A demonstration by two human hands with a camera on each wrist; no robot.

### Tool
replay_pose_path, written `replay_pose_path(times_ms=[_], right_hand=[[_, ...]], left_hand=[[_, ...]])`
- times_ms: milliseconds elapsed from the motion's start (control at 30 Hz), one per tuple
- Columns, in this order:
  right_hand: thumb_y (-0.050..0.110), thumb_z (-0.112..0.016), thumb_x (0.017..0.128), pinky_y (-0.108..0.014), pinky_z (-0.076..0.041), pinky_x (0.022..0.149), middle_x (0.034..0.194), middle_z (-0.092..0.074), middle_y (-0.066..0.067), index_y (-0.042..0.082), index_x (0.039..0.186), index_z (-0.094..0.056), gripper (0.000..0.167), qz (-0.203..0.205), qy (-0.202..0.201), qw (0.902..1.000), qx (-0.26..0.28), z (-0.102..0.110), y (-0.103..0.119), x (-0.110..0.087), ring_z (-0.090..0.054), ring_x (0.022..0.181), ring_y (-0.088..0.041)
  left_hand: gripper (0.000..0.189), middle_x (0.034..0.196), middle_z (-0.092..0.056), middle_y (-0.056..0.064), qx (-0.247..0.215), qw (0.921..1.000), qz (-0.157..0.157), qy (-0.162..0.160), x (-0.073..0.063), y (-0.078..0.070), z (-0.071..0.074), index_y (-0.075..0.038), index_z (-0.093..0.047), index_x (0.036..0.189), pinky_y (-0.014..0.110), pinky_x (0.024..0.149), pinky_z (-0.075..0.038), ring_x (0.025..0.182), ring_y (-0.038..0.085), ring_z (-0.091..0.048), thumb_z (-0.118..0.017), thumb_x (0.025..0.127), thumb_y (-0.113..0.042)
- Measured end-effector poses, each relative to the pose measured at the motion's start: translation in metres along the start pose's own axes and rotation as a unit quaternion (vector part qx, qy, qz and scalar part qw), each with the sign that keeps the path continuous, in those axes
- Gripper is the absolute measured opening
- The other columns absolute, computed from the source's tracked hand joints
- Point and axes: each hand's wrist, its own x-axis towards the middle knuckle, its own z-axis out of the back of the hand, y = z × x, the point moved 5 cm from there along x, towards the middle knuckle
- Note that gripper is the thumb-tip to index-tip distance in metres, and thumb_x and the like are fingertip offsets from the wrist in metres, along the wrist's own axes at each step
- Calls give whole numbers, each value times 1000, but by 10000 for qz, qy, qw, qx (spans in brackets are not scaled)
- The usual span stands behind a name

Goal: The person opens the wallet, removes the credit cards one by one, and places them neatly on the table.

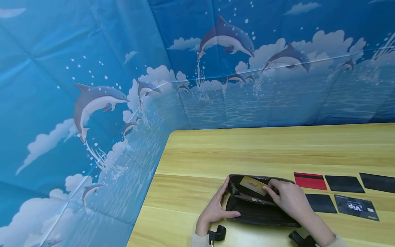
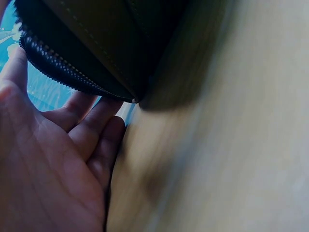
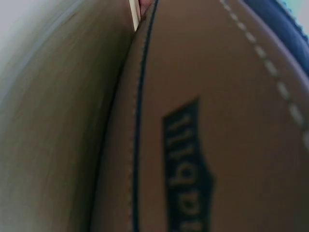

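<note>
Wallet [image 1: 262, 214] spread wide, gold card [image 1: 251, 184] inside, right fingers [image 1: 275, 184] pinching it

Gold card [image 1: 248, 183] with illegibly small print [image 1: 254, 185], wallet [image 3: 256, 145] lettering [image 3: 181, 176] cropped, rightmost black card [image 1: 379, 183] cut off

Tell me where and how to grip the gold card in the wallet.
Probably by its right end, pinched from above and the right: the gold card lies aslant, its flat face exposed in the open wallet, and the right hand pinches it there.
</note>
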Motion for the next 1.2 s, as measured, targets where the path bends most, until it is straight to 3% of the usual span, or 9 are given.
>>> replay_pose_path(times_ms=[133,267,433,733,1033,1200], right_hand=[[21,-79,77,-21,-24,38,50,-32,18,23,65,-49,32,185,-388,9990,85,1,0,-2,-28,42,0],[17,-81,73,-20,-32,39,55,-42,18,21,71,-54,27,279,-795,9962,231,3,0,-3,-37,46,3],[12,-81,73,-21,-39,41,62,-53,12,14,80,-58,24,61,-1024,9937,454,6,-2,-5,-47,49,2],[6,-76,77,-22,-36,39,69,-58,5,7,93,-53,28,-161,-1343,9883,704,7,-5,-8,-47,50,2],[2,-72,81,-17,-34,40,64,-52,9,2,98,-51,27,-183,-1389,9847,1036,10,-7,-7,-43,49,2],[3,-66,88,-17,-36,40,61,-49,9,2,107,-48,26,-405,-1107,9807,1562,10,-9,-7,-46,45,3]], left_hand=[[111,156,-15,9,-28,10000,69,13,0,1,0,-12,-7,154,39,110,-21,139,24,-21,-80,71,-1],[111,156,-14,7,-47,9999,161,15,0,1,0,-14,-7,154,39,111,-19,139,24,-19,-80,71,-1],[111,156,-17,8,8,10000,64,-31,-1,0,0,-14,-8,154,38,110,-22,139,24,-21,-81,71,-1],[111,154,-21,8,48,10000,-6,-77,0,0,0,-14,-9,154,39,109,-26,136,22,-27,-81,70,-1],[110,155,-18,7,-47,10000,66,-16,0,0,0,-14,-8,154,39,109,-25,137,22,-25,-80,72,-1],[113,155,-18,6,-1,10000,-10,-66,0,15,-2,-17,-7,154,38,109,-25,137,22,-24,-82,71,-3]])
